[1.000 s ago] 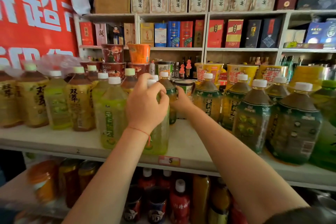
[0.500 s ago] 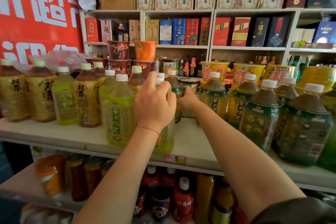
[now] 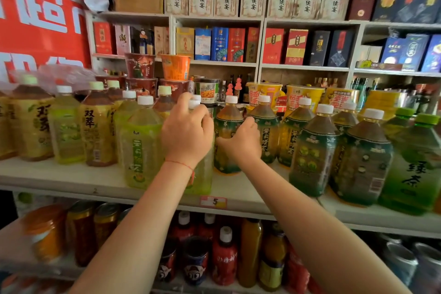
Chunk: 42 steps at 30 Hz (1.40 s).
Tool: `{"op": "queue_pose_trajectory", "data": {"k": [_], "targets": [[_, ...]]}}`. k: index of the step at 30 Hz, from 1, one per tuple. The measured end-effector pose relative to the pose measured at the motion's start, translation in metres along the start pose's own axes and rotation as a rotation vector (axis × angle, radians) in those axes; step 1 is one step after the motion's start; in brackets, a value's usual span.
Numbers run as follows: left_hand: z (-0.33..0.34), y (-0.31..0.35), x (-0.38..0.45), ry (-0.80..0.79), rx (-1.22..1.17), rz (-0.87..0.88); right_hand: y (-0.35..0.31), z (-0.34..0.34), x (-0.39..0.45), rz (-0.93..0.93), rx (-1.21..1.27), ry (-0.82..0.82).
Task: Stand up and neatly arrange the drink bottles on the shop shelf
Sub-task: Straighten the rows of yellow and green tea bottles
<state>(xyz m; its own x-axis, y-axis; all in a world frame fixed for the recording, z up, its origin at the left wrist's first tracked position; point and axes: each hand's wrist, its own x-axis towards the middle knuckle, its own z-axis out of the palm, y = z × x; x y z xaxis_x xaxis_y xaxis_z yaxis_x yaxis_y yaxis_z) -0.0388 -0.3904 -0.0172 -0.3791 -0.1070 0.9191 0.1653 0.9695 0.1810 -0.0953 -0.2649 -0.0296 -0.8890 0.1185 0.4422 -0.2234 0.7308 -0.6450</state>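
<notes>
Since a second ago your right hand point(image 3: 241, 143) has drawn back from behind the bottles to the dark-labelled tea bottle point(image 3: 226, 136), while your left hand has stayed on its bottle's neck; the camera has also edged closer and slightly left.

Head view: your left hand point(image 3: 187, 131) is curled over the top of a pale green bottle point(image 3: 200, 174), fingers wrapped round the neck just under the white cap point(image 3: 193, 103). That bottle stands upright near the front edge of the shelf point(image 3: 71, 181), directly beneath your palm, with most of its body hidden by your wrist. A red thread bracelet point(image 3: 180, 164) crosses that wrist.

Your right hand grips the lower body of the dark-labelled tea bottle, thumb toward you, fingers curled round its right side; the bottle stands upright just beyond your knuckles. The two hands are just beside each other.

Left of your left hand, touching or nearly touching its bottle, stands another pale green bottle point(image 3: 140, 141), and further left a row of yellow-labelled tea bottles point(image 3: 95, 126). Right of your right hand runs a row of dark green tea bottles point(image 3: 312, 150). Below your left wrist, a price tag point(image 3: 213, 201) marked 5 sits on the shelf edge. Behind both hands stand instant noodle cups point(image 3: 175, 67).
</notes>
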Motion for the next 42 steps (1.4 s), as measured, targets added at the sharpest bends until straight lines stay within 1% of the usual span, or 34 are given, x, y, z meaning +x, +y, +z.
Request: {"op": "queue_pose_trajectory", "data": {"k": [2, 4, 5, 6, 7, 8, 9, 11, 12, 13, 14, 16, 18, 21, 23, 26, 29, 32, 36, 42], "targets": [[-0.002, 0.004, -0.001, 0.031, 0.007, -0.019, 0.006, -0.015, -0.013, -0.011, -0.027, 0.009], [0.0, 0.015, -0.013, 0.062, 0.046, 0.032, 0.012, -0.027, -0.028, -0.046, -0.065, 0.038], [0.001, 0.025, -0.023, 0.044, -0.009, 0.096, 0.016, -0.031, -0.034, -0.073, -0.076, 0.064], [0.003, 0.038, -0.034, -0.007, -0.133, 0.149, 0.02, -0.034, -0.039, -0.101, -0.069, 0.089], [0.004, 0.053, -0.043, -0.088, -0.303, 0.145, 0.025, -0.037, -0.042, -0.128, -0.053, 0.103], [0.004, 0.067, -0.05, -0.175, -0.481, 0.061, 0.03, -0.04, -0.044, -0.144, -0.013, 0.096], [0.004, 0.079, -0.052, -0.25, -0.647, -0.083, 0.035, -0.045, -0.045, -0.143, 0.064, 0.06], [0.008, 0.091, -0.045, -0.362, -0.904, -0.456, 0.046, -0.055, -0.047, -0.138, 0.241, -0.046], [0.013, 0.092, -0.039, -0.406, -0.998, -0.594, 0.051, -0.06, -0.048, -0.159, 0.277, -0.079], [0.017, 0.09, -0.033, -0.42, -1.055, -0.667, 0.056, -0.065, -0.05, -0.186, 0.282, -0.1], [0.022, 0.086, -0.027, -0.416, -1.085, -0.696, 0.06, -0.067, -0.051, -0.212, 0.294, -0.116], [0.027, 0.082, -0.017, -0.414, -1.106, -0.709, 0.067, -0.068, -0.052, -0.234, 0.355, -0.137], [0.03, 0.082, -0.013, -0.454, -1.117, -0.697, 0.072, -0.066, -0.051, -0.239, 0.423, -0.128], [0.03, 0.081, -0.007, -0.593, -1.215, -0.666, 0.078, -0.064, -0.048, -0.224, 0.574, -0.126], [0.027, 0.084, -0.002, -0.654, -1.211, -0.631, 0.076, -0.062, -0.046, -0.221, 0.618, -0.109], [0.026, 0.094, 0.007, -0.59, -1.126, -0.577, 0.071, -0.056, -0.044, -0.236, 0.542, -0.082], [0.029, 0.096, 0.007, -0.532, -1.122, -0.538, 0.07, -0.048, -0.044, -0.252, 0.477, -0.09], [0.031, 0.096, 0.002, -0.513, -1.146, -0.554, 0.072, -0.046, -0.044, -0.265, 0.449, -0.084], [0.03, 0.098, -0.001, -0.49, -1.164, -0.565, 0.076, -0.046, -0.042, -0.27, 0.476, -0.09], [0.029, 0.097, -0.002, -0.527, -1.207, -0.616, 0.076, -0.045, -0.045, -0.237, 0.583, -0.051]]}}
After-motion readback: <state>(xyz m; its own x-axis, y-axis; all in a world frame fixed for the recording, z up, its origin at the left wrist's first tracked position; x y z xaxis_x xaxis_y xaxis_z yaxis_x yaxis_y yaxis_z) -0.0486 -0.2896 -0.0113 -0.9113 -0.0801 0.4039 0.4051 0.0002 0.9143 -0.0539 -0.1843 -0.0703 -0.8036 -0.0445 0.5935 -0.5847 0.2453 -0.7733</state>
